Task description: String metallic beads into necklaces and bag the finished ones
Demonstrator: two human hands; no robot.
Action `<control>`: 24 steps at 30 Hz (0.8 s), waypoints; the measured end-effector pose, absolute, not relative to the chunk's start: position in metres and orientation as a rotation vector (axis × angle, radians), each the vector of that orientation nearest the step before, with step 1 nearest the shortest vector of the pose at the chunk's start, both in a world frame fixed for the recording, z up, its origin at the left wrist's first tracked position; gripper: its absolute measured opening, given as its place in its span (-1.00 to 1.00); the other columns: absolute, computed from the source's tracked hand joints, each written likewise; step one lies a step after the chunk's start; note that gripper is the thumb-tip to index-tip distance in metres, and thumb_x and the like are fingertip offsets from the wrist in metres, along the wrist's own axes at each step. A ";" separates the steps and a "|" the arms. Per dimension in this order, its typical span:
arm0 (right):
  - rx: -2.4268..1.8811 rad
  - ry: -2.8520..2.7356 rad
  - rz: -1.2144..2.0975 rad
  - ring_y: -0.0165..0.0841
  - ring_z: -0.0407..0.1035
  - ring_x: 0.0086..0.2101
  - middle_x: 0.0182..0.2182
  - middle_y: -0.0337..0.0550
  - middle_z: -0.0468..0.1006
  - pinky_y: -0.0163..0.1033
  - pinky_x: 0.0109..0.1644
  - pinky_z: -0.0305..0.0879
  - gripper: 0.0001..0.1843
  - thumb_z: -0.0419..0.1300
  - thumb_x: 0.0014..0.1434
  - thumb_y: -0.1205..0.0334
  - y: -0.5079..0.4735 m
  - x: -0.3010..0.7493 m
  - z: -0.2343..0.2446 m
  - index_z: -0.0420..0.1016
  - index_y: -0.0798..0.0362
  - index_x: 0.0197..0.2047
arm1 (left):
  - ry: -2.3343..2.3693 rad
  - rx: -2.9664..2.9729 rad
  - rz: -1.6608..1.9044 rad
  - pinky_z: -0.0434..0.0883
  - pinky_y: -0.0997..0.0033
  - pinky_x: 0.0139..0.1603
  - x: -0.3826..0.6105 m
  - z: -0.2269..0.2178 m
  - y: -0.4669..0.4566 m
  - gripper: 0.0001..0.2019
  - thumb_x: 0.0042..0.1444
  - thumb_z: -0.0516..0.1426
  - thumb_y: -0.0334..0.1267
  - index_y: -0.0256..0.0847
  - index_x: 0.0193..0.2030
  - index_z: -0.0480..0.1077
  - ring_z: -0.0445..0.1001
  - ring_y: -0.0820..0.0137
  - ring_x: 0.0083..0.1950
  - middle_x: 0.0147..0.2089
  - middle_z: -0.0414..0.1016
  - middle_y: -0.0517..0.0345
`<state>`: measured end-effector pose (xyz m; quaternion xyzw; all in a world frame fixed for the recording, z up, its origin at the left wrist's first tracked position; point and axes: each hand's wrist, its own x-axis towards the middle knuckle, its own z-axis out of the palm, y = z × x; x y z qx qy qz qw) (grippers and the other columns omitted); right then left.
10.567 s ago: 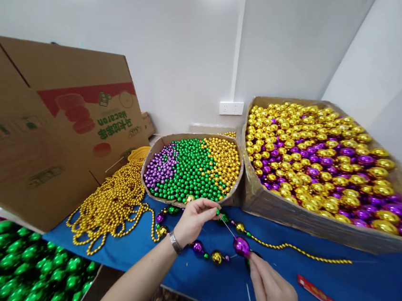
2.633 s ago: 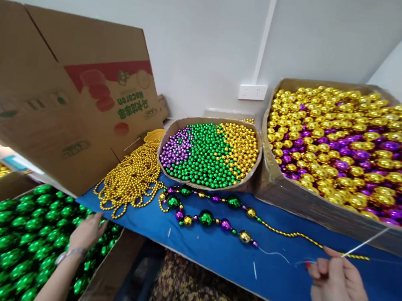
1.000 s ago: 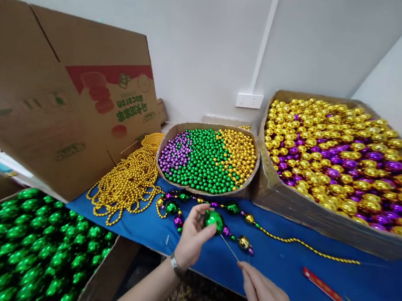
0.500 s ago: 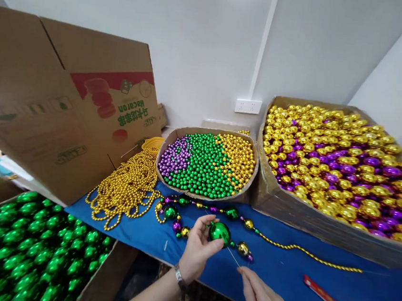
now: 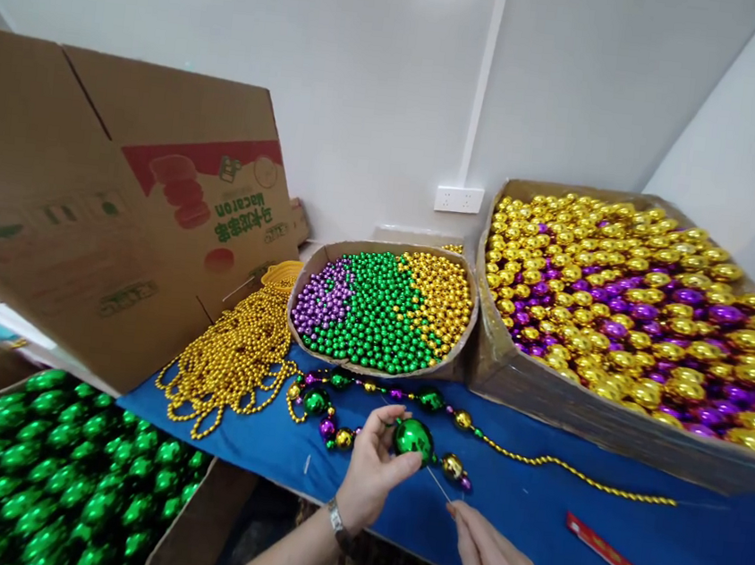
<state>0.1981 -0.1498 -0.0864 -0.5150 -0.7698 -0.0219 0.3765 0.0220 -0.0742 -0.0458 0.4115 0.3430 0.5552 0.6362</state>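
Observation:
My left hand (image 5: pixel 368 470) pinches a large shiny green bead (image 5: pixel 413 436) between thumb and fingers, just above the blue table cover (image 5: pixel 528 514). My right hand (image 5: pixel 493 564) grips a thin needle (image 5: pixel 438 484) whose tip points up into the green bead. A half-strung necklace (image 5: pixel 365 398) of green, purple and gold beads curls on the blue cover behind my hands. Its thin gold bead chain (image 5: pixel 573 472) trails off to the right.
A shallow cardboard tray (image 5: pixel 380 310) holds small purple, green and gold beads. A big box (image 5: pixel 625 299) of large gold and purple beads stands at right. A box of large green beads (image 5: pixel 53 473) sits lower left. Gold bead strands (image 5: pixel 235 357), a tilted carton (image 5: pixel 109 200), a red strip (image 5: pixel 602 549).
Earlier my left hand reached into the green bead box while my right held the needle up. Now my left hand holds a green bead at the needle tip; little moved in the last second.

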 end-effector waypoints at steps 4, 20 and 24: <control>-1.323 -1.974 -0.053 -0.36 0.54 -0.32 -0.28 -0.15 0.62 -0.38 -0.29 0.47 -0.70 -0.10 0.30 0.27 -0.149 0.198 -0.084 0.44 0.06 -0.10 | 0.801 0.951 1.246 0.35 0.37 -0.05 0.026 -0.049 -0.077 -0.45 -0.18 0.34 -0.31 -0.11 0.00 0.31 0.37 0.28 0.02 0.07 0.35 0.00; -1.419 -1.870 -0.269 -0.33 0.54 -0.39 -0.35 -0.11 0.63 -0.38 -0.38 0.45 -0.63 -0.13 0.32 0.19 -0.148 0.227 -0.084 0.48 0.10 -0.18 | 1.340 2.379 0.698 0.31 0.22 0.06 0.064 -0.001 0.079 -0.79 0.10 0.07 -0.38 -0.21 -0.11 0.41 0.39 0.25 -0.01 -0.11 0.48 0.00; -1.415 -1.893 -0.274 -0.34 0.55 -0.38 -0.34 -0.11 0.63 -0.39 -0.37 0.45 -0.63 -0.14 0.33 0.21 -0.149 0.232 -0.083 0.47 0.11 -0.17 | 1.330 2.329 0.662 0.33 0.18 0.00 0.081 -0.004 0.107 -0.90 0.00 0.15 -0.41 -0.20 -0.32 0.45 0.42 0.19 -0.08 -0.25 0.48 0.01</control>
